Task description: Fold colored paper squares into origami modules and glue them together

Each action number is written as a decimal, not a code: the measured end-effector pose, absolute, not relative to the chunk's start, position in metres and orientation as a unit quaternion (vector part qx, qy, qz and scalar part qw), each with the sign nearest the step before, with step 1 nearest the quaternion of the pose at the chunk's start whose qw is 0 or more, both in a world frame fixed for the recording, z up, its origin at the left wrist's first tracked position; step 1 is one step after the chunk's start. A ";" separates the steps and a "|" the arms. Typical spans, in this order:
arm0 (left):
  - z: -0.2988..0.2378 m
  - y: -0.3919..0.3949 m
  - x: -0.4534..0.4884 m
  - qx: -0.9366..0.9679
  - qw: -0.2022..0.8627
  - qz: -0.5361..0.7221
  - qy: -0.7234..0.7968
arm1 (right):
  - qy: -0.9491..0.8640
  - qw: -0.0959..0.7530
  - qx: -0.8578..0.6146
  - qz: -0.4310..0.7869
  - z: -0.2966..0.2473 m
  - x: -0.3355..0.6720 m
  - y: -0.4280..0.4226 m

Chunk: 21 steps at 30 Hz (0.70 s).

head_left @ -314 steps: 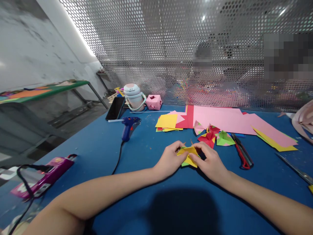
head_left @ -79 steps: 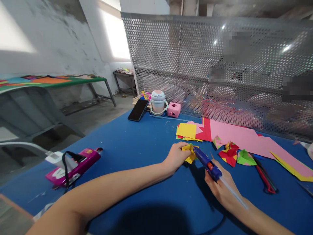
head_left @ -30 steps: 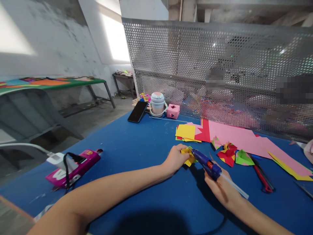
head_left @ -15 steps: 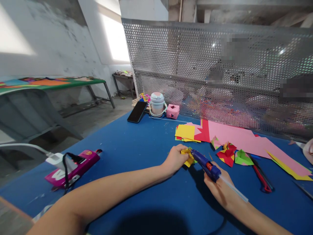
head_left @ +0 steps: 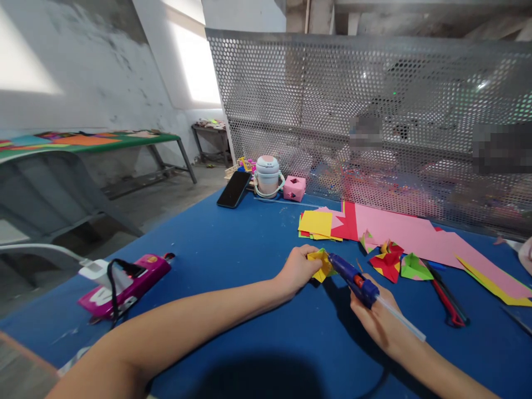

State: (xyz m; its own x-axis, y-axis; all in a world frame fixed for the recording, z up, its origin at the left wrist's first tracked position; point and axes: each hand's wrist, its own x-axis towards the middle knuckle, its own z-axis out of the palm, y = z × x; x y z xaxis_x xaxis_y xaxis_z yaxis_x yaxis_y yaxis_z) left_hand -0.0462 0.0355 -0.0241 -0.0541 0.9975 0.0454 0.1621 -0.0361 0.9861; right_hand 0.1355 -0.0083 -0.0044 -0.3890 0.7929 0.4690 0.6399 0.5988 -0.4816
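My left hand [head_left: 300, 266] pinches a small folded yellow paper piece [head_left: 319, 268] with some green at its edge, held just above the blue table. In my right hand [head_left: 377, 310] is a dark blue glue gun [head_left: 353, 279], its fingers wrapped round the handle. A clear glue stick [head_left: 401, 318] sticks out of the gun's back end. The nozzle points at the yellow paper's right side, very near it; whether it touches is hard to tell. Right of the gun lie a folded red and yellow paper piece [head_left: 385, 266] and a green one [head_left: 415, 268].
Behind lie a yellow paper stack [head_left: 316, 223] and pink paper sheets [head_left: 399, 224]. Scissors [head_left: 449, 296] with red handles rest at the right. A magenta power strip [head_left: 128, 285] with a white plug is at the left. A phone [head_left: 235, 189], a flask [head_left: 267, 176] and a pink paper cube [head_left: 295, 189] stand at the back.
My right hand and the glue gun have shifted slightly right, drawing the nozzle a little off the yellow paper's middle. My left hand stays in place with the paper.
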 end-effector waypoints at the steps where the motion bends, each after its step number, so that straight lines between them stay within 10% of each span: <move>1: -0.025 0.036 -0.046 0.537 0.430 0.481 0.543 | -0.827 0.342 -0.433 0.110 -0.004 0.135 -0.008; 21: -0.029 0.038 -0.050 0.619 0.336 0.463 0.538 | -0.838 0.318 -0.416 0.156 0.005 0.135 -0.012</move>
State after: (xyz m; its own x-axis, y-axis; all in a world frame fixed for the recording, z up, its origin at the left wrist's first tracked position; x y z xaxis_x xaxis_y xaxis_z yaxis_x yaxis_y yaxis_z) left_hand -0.0501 0.0375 -0.0288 -0.0071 0.9773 0.2116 0.3545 -0.1954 0.9144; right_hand 0.1349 -0.0124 0.0047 -0.4516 0.7961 0.4027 0.5979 0.6051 -0.5257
